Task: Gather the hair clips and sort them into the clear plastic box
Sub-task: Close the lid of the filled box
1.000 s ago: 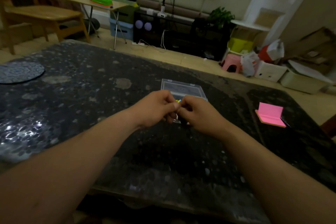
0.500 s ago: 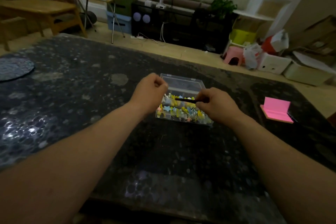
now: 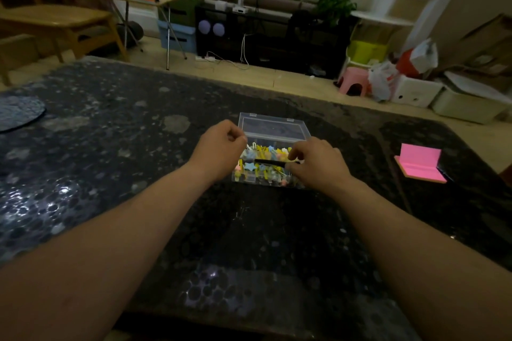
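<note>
A clear plastic box (image 3: pixel 273 130) lies open in the middle of the dark table, its lid tipped back on the far side. Several small hair clips (image 3: pixel 263 169) in yellow, blue and pink fill its tray. My right hand (image 3: pixel 318 166) is at the box's right side and pinches the end of a thin black stick (image 3: pixel 270 162) that lies across the clips. My left hand (image 3: pixel 221 149) hovers at the box's left edge with its fingers curled; I cannot see anything in it.
A pink sticky-note pad (image 3: pixel 419 165) lies on the table at the right, with a dark object beside it. A round patterned mat (image 3: pixel 16 115) sits at the far left. Beyond the table's far edge are a pink stool (image 3: pixel 353 86), chairs and boxes.
One second ago both hands were pressed together in front of the box. They have since parted to either side, uncovering the clips, and the right hand now holds the black stick across them.
</note>
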Demonstrator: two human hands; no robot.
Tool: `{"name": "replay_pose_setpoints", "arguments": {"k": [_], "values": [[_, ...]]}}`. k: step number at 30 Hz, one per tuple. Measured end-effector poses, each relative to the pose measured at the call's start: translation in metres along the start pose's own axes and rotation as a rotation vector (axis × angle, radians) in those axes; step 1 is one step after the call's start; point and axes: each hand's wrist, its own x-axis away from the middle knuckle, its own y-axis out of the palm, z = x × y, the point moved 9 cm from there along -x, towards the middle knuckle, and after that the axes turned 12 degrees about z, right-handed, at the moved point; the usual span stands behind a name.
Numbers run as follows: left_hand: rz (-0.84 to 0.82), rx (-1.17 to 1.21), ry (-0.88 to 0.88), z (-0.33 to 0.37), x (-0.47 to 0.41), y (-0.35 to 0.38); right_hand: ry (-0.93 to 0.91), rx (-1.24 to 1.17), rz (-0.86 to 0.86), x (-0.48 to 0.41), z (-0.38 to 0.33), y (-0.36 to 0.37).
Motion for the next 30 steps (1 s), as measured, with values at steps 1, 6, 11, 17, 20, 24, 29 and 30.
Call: {"name": "replay_pose_setpoints", "arguments": {"k": [1, 6, 11, 17, 20, 24, 29, 30], "values": [[0.008, -0.001, -0.008, -0.001, 0.0, -0.001, 0.027, -0.03, 0.019, -0.001, 0.005, -0.003], [0.024, -0.003, -0.059, -0.01, -0.002, -0.005, 0.253, -0.201, 0.138, -0.008, 0.044, -0.02], [-0.019, 0.009, -0.172, -0.023, -0.004, 0.001, 0.476, -0.295, 0.042, -0.001, 0.074, -0.004], [-0.093, -0.018, -0.244, -0.036, -0.003, 0.014, 0.577, -0.418, 0.048, 0.001, 0.085, 0.003], [-0.101, -0.033, -0.245, -0.035, -0.004, 0.012, 0.584, -0.415, 0.045, 0.001, 0.089, 0.006], [-0.136, -0.088, -0.298, -0.065, -0.024, 0.012, 0.615, -0.416, 0.007, -0.003, 0.094, 0.013], [-0.161, -0.019, -0.417, -0.057, -0.05, 0.017, 0.869, -0.709, -0.062, -0.01, 0.089, 0.037], [-0.181, -0.007, -0.441, -0.055, -0.054, 0.024, 0.89, -0.717, -0.064, -0.013, 0.087, 0.039]]}}
